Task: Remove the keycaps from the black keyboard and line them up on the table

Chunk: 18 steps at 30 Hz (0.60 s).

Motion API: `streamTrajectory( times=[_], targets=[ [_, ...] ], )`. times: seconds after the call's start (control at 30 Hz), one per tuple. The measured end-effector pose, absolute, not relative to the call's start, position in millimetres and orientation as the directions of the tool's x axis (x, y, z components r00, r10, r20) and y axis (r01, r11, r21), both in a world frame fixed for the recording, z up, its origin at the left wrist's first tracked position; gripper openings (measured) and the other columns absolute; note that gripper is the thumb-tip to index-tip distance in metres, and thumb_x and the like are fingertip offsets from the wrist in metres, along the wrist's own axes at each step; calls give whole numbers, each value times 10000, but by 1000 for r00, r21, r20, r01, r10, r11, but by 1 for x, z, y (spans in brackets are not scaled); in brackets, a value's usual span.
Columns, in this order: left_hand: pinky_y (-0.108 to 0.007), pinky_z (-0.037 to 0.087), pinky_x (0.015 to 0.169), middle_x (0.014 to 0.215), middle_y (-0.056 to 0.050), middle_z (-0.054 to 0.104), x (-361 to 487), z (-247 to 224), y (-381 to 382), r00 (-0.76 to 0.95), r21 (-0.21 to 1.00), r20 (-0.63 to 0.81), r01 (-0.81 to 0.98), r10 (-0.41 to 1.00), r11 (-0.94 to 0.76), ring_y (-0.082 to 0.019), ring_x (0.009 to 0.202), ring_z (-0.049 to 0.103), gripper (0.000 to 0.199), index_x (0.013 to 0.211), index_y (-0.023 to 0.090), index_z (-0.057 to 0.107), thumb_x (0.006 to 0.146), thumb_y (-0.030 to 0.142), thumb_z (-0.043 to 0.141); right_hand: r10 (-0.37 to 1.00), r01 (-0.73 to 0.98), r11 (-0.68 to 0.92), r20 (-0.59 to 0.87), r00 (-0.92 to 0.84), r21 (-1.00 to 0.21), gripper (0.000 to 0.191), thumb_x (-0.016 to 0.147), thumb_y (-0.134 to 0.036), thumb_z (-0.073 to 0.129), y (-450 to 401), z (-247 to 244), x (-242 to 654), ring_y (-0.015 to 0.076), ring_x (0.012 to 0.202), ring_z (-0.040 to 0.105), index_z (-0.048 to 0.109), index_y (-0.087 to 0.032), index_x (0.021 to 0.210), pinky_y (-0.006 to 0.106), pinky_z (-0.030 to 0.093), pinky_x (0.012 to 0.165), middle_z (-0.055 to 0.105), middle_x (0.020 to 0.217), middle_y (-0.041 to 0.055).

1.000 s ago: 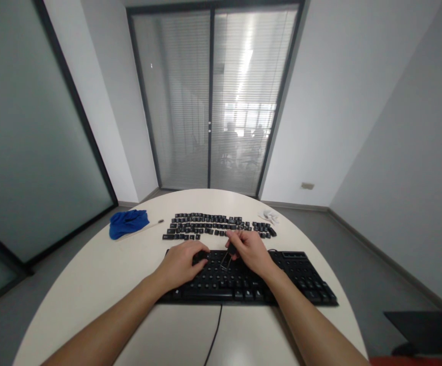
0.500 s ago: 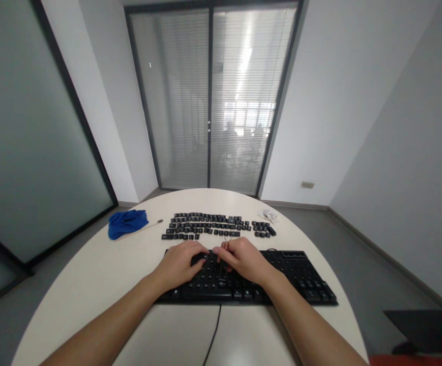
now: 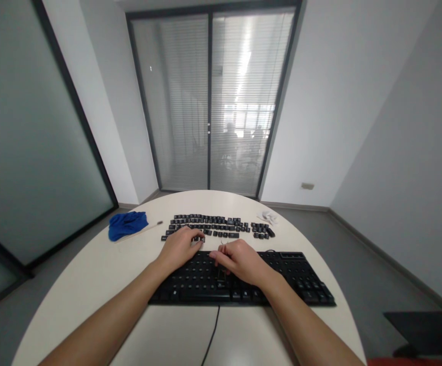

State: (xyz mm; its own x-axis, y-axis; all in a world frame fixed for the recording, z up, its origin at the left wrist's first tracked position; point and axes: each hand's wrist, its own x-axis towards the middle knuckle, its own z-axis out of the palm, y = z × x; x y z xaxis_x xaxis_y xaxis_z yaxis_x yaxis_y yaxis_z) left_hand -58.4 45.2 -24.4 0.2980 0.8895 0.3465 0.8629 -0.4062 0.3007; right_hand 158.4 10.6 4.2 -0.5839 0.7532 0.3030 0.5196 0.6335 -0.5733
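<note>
A black keyboard (image 3: pixel 201 295) lies in front of me, with many of its keys stripped to bare stems on the left and middle. My right hand (image 3: pixel 239 259) is closed over it around a thin wire keycap puller (image 3: pixel 221 275), whose lower end meets a keycap in the lower rows. Most of the puller is hidden by the fingers. Beyond the keyboard's upper left edge, my left hand (image 3: pixel 182 248) has its thumb and fingers curled at the nearest row of loose keycaps (image 3: pixel 205 220). A small dark keycap (image 3: pixel 203 239) shows at its fingertips.
A blue cloth (image 3: pixel 128 225) and a thin-handled brush (image 3: pixel 144 230) lie at the table's left. Crumpled white material (image 3: pixel 268 217) sits at the far right, beside a smaller group of keycaps (image 3: pixel 262 230). A black cable (image 3: pixel 211 338) runs toward me over the round white table (image 3: pixel 102 284).
My left hand has moved from the keyboard up and left to the loose keycaps. The right hand stays over the keyboard with the puller, barely shifted.
</note>
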Motion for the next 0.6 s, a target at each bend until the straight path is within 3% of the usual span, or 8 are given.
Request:
streamTrajectory(
  times=[0.2, 0.43, 0.6],
  targets=[
    [-349, 469, 837, 951, -67, 658, -55, -24, 61, 367, 164, 332, 885, 869, -436, -248, 928, 619, 200, 1011, 249, 708, 853, 269, 587, 749, 530, 640, 298, -592, -557, 465, 959, -484, 476, 10, 5, 159, 112, 478, 574, 701, -179, 689, 205, 378, 537, 618, 494, -9],
    [-379, 416, 956, 999, -50, 693, -54, -36, 70, 439, 207, 411, 809, 799, -550, -248, 1014, 553, 161, 958, 211, 704, 838, 178, 604, 761, 530, 622, 285, -583, -577, 479, 949, -504, 480, 11, 5, 157, 118, 479, 577, 703, -180, 676, 209, 385, 533, 618, 487, -5],
    [-391, 423, 938, 975, -49, 695, -56, -41, 74, 421, 243, 401, 807, 813, -538, -254, 994, 554, 155, 927, 210, 713, 808, 158, 630, 759, 525, 620, 279, -588, -583, 477, 943, -512, 486, 11, 5, 156, 121, 478, 580, 711, -182, 683, 210, 389, 531, 622, 493, -4]
  ],
)
